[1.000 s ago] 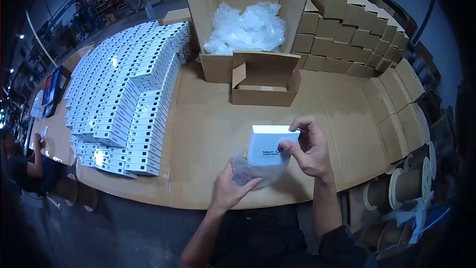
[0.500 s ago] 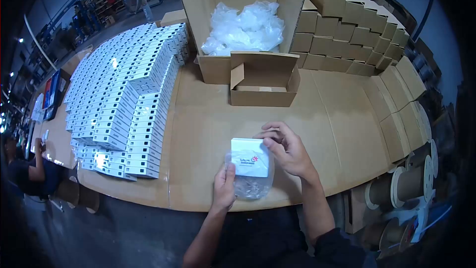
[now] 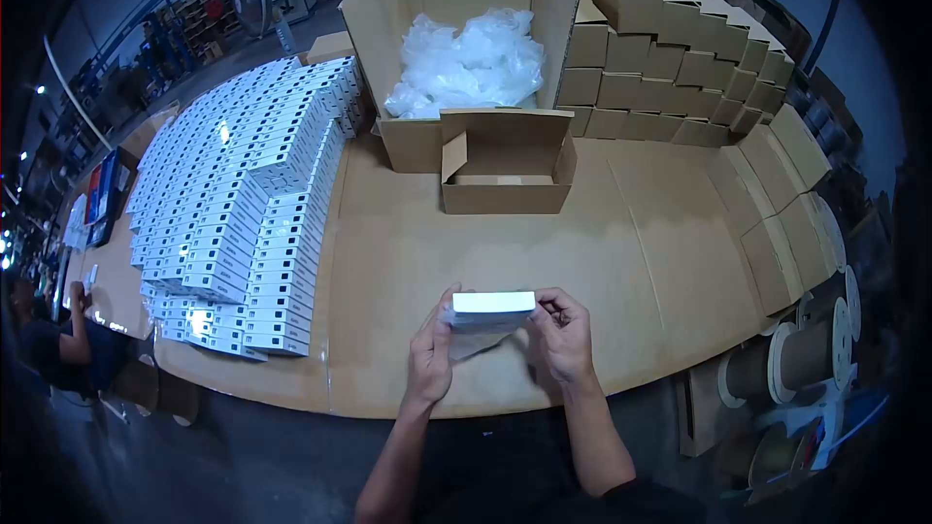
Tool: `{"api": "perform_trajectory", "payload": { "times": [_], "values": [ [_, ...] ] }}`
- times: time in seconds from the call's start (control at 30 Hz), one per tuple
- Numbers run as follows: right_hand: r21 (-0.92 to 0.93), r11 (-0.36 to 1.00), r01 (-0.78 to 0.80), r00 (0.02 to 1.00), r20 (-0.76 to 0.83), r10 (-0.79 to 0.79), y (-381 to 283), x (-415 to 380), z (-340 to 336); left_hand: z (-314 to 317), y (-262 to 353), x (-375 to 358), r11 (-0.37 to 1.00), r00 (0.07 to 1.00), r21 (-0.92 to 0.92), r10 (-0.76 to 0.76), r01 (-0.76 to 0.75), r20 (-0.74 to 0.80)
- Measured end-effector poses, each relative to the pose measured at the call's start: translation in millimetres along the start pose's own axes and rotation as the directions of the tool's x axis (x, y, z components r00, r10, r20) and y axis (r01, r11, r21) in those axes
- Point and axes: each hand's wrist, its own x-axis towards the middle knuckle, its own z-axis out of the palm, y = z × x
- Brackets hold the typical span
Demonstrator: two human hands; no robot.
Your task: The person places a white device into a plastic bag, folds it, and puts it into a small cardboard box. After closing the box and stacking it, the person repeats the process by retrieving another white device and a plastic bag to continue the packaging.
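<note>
Both my hands hold a small white box (image 3: 493,303) over the front part of the table, its narrow end turned up toward me. A clear plastic bag (image 3: 478,342) hangs around its lower part. My left hand (image 3: 430,354) is closed on the left side of box and bag, thumb in front. At the right end, my right hand (image 3: 565,338) pinches the box or the bag's edge; the fingertips partly hide which. The box's printed face is tilted out of sight.
A large stack of white boxes (image 3: 223,204) covers the left. Ahead stand an open brown carton (image 3: 508,199) and a big carton (image 3: 417,146) of clear plastic bags (image 3: 471,58). Brown boxes (image 3: 621,92) line the back right; cable spools (image 3: 815,344) stand right. Another person (image 3: 58,340) is far left.
The white box has tipped so its end faces up and its printed face no longer shows. My right hand has come down from above and closed at the right side.
</note>
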Motion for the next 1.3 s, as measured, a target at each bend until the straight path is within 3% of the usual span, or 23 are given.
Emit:
{"api": "perform_trajectory", "payload": {
  "times": [0.1, 0.2, 0.3, 0.4, 0.5, 0.7, 0.8, 0.9, 1.0, 1.13, 1.17, 1.2, 1.3],
  "values": [
    [0.098, 0.993, 0.064, 0.997, 0.046, -0.069, -6, 1, 3, -5, 6, 0, 0.998, 0.998, 0.029, 0.052, -0.053, 0.022],
    [-0.046, 0.998, 0.049, 0.994, 0.100, -0.044, -14, 1, 0, -6, -2, -1, 0.997, 0.997, -0.027, 0.079, -0.079, 0.012],
    [-0.049, 0.999, 0.021, 0.991, 0.136, -0.014, -4, 4, -8, -7, -7, 3, 0.995, 0.993, 0.024, 0.095, -0.094, -0.069],
    [0.132, 0.988, -0.076, 0.997, -0.013, 0.079, 3, 0, 4, 4, -1, 0, 0.971, 0.982, -0.237, -0.071, 0.028, -0.175],
    [0.197, 0.978, -0.071, 0.996, -0.038, 0.080, 9, -2, 4, 0, -5, -1, 0.890, 0.979, -0.452, -0.143, 0.064, -0.142],
    [0.093, 0.995, 0.030, 0.998, 0.047, -0.034, 10, -1, -5, -1, 2, 3, 0.902, 0.991, -0.428, -0.102, 0.056, -0.086],
    [0.067, 0.997, 0.034, 0.999, 0.040, -0.037, 8, 1, 2, 1, 0, 11, 0.931, 0.992, -0.348, 0.076, -0.107, -0.102],
    [0.113, 0.993, 0.029, 0.997, 0.065, -0.037, 6, 2, 7, 6, -2, 14, 0.892, 0.974, -0.396, 0.175, -0.218, -0.141],
    [0.130, 0.990, -0.059, 0.998, -0.011, 0.061, 2, 5, 12, 12, -2, 14, 0.918, 0.961, -0.308, 0.196, -0.251, -0.197],
    [0.250, 0.965, -0.074, 0.994, 0.095, 0.052, -5, -3, 26, 22, 1, 21, 0.864, 0.952, -0.434, 0.146, -0.256, -0.271],
    [-0.008, 0.999, -0.039, 0.992, 0.120, 0.040, -2, -5, 22, 22, 0, 22, 0.842, 0.955, -0.479, 0.132, -0.250, -0.266],
    [-0.030, 0.998, -0.061, 0.992, 0.105, 0.064, 1, -6, 20, 22, -1, 22, 0.818, 0.959, -0.523, 0.116, -0.240, -0.259],
    [-0.056, 0.991, -0.118, 0.992, 0.029, 0.120, 3, -7, 19, 17, -5, 24, 0.899, 0.981, -0.402, 0.123, -0.174, -0.151]
  ]
}}
